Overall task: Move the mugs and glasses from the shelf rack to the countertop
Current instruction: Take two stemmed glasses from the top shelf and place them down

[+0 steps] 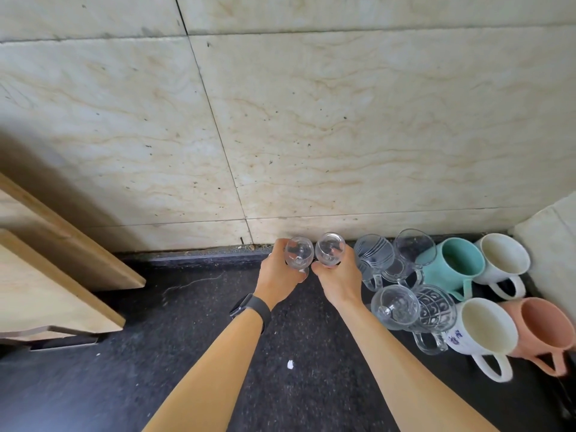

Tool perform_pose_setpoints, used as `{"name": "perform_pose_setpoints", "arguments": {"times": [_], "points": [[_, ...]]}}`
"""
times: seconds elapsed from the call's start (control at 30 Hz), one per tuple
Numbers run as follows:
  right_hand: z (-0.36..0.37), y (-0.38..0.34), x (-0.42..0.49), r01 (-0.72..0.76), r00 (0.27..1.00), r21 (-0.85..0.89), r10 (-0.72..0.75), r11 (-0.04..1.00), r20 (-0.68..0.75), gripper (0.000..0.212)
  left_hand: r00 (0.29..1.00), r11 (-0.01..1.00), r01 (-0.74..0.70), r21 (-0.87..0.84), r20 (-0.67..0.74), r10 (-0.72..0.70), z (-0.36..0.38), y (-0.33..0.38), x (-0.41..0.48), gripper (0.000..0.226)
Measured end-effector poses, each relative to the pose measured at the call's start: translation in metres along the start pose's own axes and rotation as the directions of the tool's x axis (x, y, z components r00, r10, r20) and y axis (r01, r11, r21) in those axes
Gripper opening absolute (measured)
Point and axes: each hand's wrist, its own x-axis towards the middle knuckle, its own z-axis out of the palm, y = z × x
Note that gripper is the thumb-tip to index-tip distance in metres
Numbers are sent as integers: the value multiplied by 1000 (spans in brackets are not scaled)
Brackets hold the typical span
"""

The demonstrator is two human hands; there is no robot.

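Where countertop meets wall, hands grip glasses.

The only writing I can find is a small patch of blue print on the outer side of the white mug, which stands just left of the pink mug. It looks like two or three characters, curved round the wall and too blurred for me to read. Nothing else around the pink mug carries legible text.

Boards cropped left — pink mug handle blurred.
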Motion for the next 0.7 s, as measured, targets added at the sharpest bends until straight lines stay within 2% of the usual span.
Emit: {"name": "perform_pose_setpoints", "arguments": {"times": [0.2,0.37,0.53,0.7], "points": [[-9,-2,-21,-80,995,-18,80,997,52,54,994,996,88,0,58,-88,-17,-7,-22,72],[-21,4,-77,-105,981,-131,124,986,148,46,970,980,149,129,174,-171,-36,-19,-73,63],[-47,3,-155,12,965,-190,38,982,260,34,979,950,67,305,162,-121,-59,-13,-138,52],[-85,-2,-228,143,958,-211,-82,967,275,26,989,942,5,334,136,-54,-92,-5,-212,52]]}}
